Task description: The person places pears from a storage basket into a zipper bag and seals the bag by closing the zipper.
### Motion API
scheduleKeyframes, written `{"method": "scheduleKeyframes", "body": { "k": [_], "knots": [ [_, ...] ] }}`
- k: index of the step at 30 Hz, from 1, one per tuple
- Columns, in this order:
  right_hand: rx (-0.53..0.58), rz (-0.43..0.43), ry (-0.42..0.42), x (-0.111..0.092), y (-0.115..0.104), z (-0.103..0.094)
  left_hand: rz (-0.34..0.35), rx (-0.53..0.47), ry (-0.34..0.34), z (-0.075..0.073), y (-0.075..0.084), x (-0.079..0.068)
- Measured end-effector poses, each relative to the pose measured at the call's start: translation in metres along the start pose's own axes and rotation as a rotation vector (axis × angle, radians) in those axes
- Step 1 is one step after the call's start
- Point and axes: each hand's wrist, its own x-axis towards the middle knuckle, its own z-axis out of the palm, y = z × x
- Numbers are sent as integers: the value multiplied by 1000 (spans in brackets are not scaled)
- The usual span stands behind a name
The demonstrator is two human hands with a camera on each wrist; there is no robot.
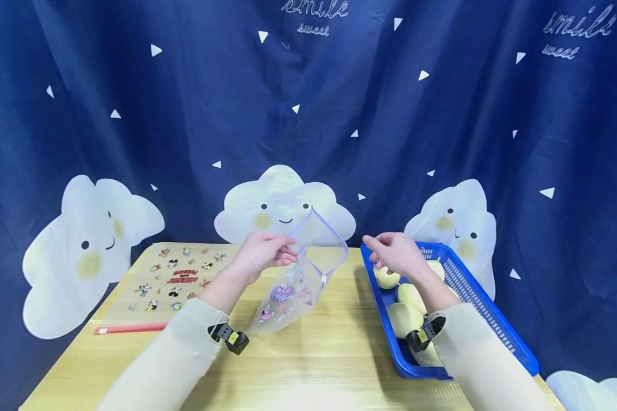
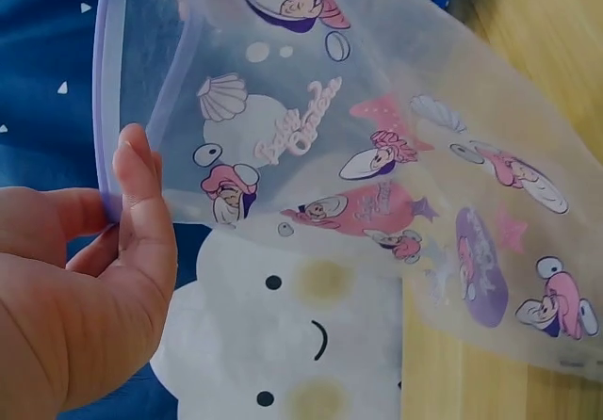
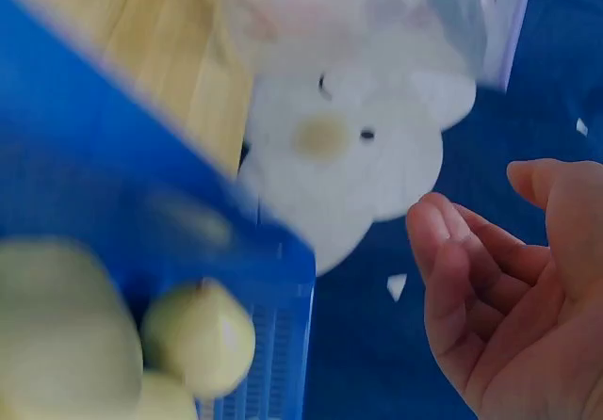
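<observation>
A clear zip bag (image 1: 298,291) with a purple rim and pink cartoon prints hangs over the table, its mouth spread apart. My left hand (image 1: 267,251) pinches the rim at one side; the left wrist view shows thumb and fingers on the purple edge of the bag (image 2: 377,147). My right hand (image 1: 397,251) is above the far left corner of a blue basket (image 1: 388,337). Nothing is between its loosely bent fingers, as the right wrist view shows the hand (image 3: 509,288) with thumb and fingertips apart. Several pale yellow-green pears (image 1: 403,319) lie in the basket, partly hidden by the right arm.
Flat on the left of the wooden table (image 1: 319,365) lies a larger clear bag (image 1: 164,285) with cartoon prints and a red slider strip (image 1: 131,327). Behind the table hangs a dark blue curtain (image 1: 236,114) with white clouds and triangles.
</observation>
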Motion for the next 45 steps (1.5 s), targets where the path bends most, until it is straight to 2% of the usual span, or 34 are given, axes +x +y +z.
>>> {"method": "scheduleKeyframes", "body": {
  "k": [4,8,13,19,24,28,31,38,45],
  "knots": [
    [-112,-11,22,0,17,-15,-2,-32,-3,2,-5,2],
    [-242,-29,26,3,36,-21,-15,-46,-1,4,-8,3],
    [-319,-13,-83,11,57,-21,-35,-39,3,7,-10,3],
    [-360,-81,-208,24,68,-14,-43,-42,8,10,-10,3],
    [-368,-48,-318,30,69,-6,-52,-51,16,10,-11,4],
    [-408,-19,-352,34,72,3,-60,-57,19,9,-11,3],
    [-427,3,-349,36,73,8,-62,-63,19,9,-11,3],
    [-455,3,-275,40,76,12,-58,-70,21,9,-12,6],
    [-415,-99,-196,36,78,6,-59,-80,28,7,-13,6]
  ]
}}
